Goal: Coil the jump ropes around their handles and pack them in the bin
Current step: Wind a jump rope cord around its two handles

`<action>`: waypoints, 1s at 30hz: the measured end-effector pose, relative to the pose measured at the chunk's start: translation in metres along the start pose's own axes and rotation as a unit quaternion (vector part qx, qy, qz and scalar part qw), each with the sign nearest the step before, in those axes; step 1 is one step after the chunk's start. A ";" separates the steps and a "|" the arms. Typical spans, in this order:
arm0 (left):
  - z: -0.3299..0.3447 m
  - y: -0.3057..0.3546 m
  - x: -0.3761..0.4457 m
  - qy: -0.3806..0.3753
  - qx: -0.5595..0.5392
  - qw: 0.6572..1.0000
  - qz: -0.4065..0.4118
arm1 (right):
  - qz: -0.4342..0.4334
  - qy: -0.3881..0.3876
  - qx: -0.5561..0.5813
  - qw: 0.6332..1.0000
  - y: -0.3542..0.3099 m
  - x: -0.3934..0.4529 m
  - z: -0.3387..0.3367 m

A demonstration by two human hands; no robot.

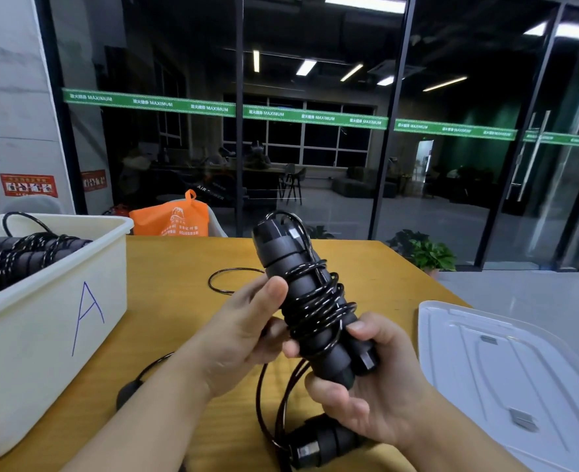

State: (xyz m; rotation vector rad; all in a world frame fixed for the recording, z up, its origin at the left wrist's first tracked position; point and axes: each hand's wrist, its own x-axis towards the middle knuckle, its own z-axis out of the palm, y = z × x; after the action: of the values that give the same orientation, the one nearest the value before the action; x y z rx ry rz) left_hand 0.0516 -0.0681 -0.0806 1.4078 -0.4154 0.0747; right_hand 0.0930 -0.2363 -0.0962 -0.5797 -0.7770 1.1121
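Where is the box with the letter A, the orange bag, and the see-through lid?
box (43,335), head view, on its front wall left of the blue A.
orange bag (170,219), head view, on its front face.
lid (506,362), head view, on its flat top.

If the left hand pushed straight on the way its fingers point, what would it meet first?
The left hand already touches the black handles wound with rope, so those come first; past them depth is unclear.
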 end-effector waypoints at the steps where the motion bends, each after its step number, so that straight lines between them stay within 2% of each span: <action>1: 0.000 -0.001 0.000 0.011 -0.025 1.000 -0.015 | 0.000 0.016 -0.001 1.000 -0.001 -0.001 -0.001; 3: 0.001 -0.003 0.001 0.028 -0.067 0.997 -0.026 | -0.007 0.079 -0.015 0.997 -0.001 -0.002 0.001; 5: 0.002 -0.001 0.003 0.047 -0.091 0.995 -0.022 | -0.024 0.185 -0.062 0.981 0.000 -0.001 0.007; 7: 0.002 0.000 0.004 0.067 -0.081 0.994 -0.006 | -0.075 0.283 -0.156 0.943 -0.001 0.000 0.006; 9: 0.006 0.004 0.004 0.100 -0.056 0.993 0.003 | -0.119 0.342 -0.309 0.879 -0.002 0.000 0.004; 12: 0.017 0.009 0.005 0.158 -0.049 0.986 0.002 | -0.139 0.338 -0.514 0.776 0.001 0.000 0.007; 15: 0.023 0.009 0.006 0.173 0.073 0.982 0.011 | -0.114 0.313 -0.615 0.715 0.008 0.001 0.009; 17: 0.029 0.010 0.006 0.199 0.145 0.969 0.007 | -0.121 0.319 -0.636 0.692 0.010 0.001 0.006; 19: 0.030 0.009 0.007 0.207 0.144 0.968 -0.007 | -0.130 0.327 -0.653 0.671 0.009 0.000 0.004; 26: 0.027 -0.003 0.011 0.221 0.208 0.953 0.021 | -0.133 0.336 -0.678 0.640 0.008 -0.002 0.005; 30: 0.026 -0.005 0.009 0.218 0.313 0.924 0.031 | -0.138 0.369 -0.699 0.596 0.008 -0.002 0.003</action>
State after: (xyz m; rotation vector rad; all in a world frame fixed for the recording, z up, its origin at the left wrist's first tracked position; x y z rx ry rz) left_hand 0.0551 -0.0961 -0.0797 1.9441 -0.0535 0.6070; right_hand 0.0856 -0.2353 -0.1002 -2.0046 -0.8101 -0.3577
